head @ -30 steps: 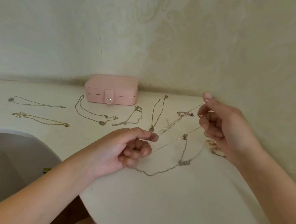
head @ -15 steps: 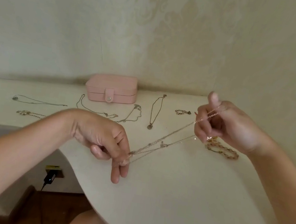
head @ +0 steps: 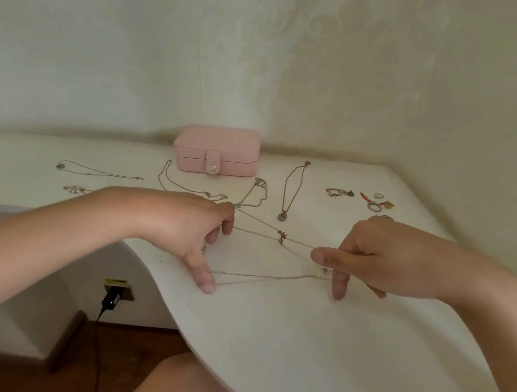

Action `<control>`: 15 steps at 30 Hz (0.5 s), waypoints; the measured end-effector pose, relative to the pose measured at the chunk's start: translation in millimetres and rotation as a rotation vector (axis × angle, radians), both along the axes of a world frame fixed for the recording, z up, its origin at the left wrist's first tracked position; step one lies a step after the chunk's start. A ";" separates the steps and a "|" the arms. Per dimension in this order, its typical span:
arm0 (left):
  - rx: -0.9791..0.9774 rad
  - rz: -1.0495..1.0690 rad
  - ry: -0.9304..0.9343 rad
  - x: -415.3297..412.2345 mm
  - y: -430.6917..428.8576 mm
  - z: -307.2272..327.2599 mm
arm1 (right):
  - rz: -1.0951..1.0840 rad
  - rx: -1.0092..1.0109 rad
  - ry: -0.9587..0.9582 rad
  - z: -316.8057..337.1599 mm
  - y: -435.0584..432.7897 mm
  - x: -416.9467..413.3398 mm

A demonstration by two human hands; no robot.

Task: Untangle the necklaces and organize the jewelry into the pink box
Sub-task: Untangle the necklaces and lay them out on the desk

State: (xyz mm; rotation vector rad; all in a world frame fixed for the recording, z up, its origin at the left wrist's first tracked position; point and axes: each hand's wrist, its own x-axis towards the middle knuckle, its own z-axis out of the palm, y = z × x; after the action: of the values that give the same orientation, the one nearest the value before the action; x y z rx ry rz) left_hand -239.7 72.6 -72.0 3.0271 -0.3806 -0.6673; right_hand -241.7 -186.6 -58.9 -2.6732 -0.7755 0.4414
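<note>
While hands stretch chains, pink box sits latched

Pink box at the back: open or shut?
Shut. The pink box shows only a thin seam, and its snap tab is fastened across it.

So the left hand and right hand sit mid-frame, palms down, fingers spread, both pinching thin tangled gold chains.
</note>
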 end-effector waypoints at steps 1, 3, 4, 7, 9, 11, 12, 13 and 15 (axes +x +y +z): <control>-0.035 -0.013 -0.022 -2.0 -0.9 -4.0 | -0.012 -0.044 -0.015 0.3 -0.5 -0.4; -0.110 -0.025 -0.040 -6.0 -3.4 -10.6 | 0.006 -0.121 -0.043 -1.1 0.2 -1.1; -0.136 -0.030 -0.041 -8.0 -4.5 -13.0 | 0.023 -0.150 -0.054 -2.7 1.4 -1.4; -0.165 -0.038 -0.059 -11.7 -5.6 -18.1 | 0.037 -0.199 -0.084 -7.0 5.8 -3.6; -0.177 -0.037 -0.074 -14.2 -4.7 -21.2 | 0.022 -0.227 -0.094 -7.9 7.8 -6.9; -0.173 -0.038 -0.080 -17.7 -3.6 -23.8 | 0.011 -0.256 -0.090 -8.0 8.5 -8.6; -0.158 -0.040 -0.083 -19.5 -3.4 -24.7 | 0.002 -0.264 -0.084 -7.8 8.7 -9.1; -0.140 -0.042 -0.088 -21.2 -3.6 -25.0 | -0.007 -0.270 -0.079 -7.7 9.0 -9.4; -0.113 -0.043 -0.094 -23.5 -4.2 -25.3 | -0.022 -0.288 -0.068 -8.1 9.9 -9.4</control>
State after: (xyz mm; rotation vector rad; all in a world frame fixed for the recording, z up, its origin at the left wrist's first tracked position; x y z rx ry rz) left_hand -263.3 68.4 -97.2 2.9578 -0.4698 -0.4891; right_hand -251.1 -176.6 -66.9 -2.9746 -0.7509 0.4915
